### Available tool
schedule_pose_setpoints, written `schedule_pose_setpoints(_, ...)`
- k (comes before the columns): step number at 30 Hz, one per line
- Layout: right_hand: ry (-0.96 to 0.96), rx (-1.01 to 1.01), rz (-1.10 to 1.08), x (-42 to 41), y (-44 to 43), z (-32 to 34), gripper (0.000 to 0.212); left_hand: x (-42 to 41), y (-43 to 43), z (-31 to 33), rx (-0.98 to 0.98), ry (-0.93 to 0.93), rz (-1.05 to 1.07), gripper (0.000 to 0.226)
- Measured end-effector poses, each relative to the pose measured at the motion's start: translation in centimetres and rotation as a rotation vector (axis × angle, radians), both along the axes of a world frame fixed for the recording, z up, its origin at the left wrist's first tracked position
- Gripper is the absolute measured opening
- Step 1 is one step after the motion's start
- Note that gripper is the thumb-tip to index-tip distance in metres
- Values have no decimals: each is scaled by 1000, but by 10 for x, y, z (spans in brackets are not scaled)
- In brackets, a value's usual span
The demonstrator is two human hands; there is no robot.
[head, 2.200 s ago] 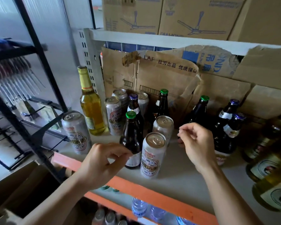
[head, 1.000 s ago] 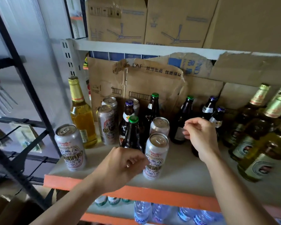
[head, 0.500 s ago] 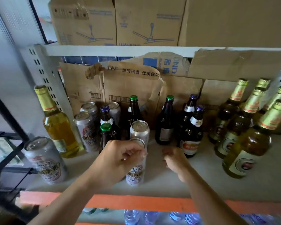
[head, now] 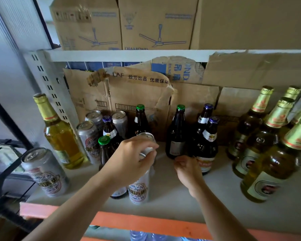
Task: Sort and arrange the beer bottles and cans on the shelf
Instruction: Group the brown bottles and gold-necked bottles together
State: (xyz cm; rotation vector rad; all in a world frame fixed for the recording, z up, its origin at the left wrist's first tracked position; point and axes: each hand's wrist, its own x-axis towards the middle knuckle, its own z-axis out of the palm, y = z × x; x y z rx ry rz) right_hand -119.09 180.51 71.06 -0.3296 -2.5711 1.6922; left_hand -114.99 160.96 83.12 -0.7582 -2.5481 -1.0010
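My left hand (head: 129,160) grips the top of a silver beer can (head: 138,190) standing near the front of the shelf (head: 172,195). A second silver can (head: 146,135) shows just behind my fingers. My right hand (head: 188,169) hovers with curled fingers and holds nothing, close to the base of a dark blue-capped bottle (head: 208,143). More dark bottles stand behind: a green-capped bottle (head: 176,134) and another green-capped bottle (head: 140,119). Silver cans (head: 89,136) cluster at the back left, and one can (head: 43,173) stands alone at the front left.
A tall golden bottle (head: 63,136) stands at the left by the shelf upright. Several golden bottles (head: 268,171) crowd the right side. Torn cardboard (head: 137,94) lines the back. An orange rail (head: 146,223) edges the front, with water bottles below. A black rack (head: 7,122) stands left.
My left hand has come down onto the front can's top and closed round it. My right hand dropped from the dark bottles' necks to near their bases. The view shifted right.
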Motion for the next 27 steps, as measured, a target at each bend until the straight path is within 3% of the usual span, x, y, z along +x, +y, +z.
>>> schedule_pose_setpoints(6, 52, 131, 33, 0, -1, 22, 16, -23, 16, -11, -172, -24, 84, 42)
schedule_pose_setpoints(15, 396, 207, -112, -17, 5, 98, 32, -40, 20, -6, -356, -121, 100, 59)
schedule_pose_setpoints(20, 259, 408, -121, -40, 4, 119, 50, -42, 25, -13, -349, -150, 136, 57)
schedule_pose_setpoints(27, 208, 401, -193, -70, -1, 133, 51, -43, 24, -16, -339, -119, 146, 54)
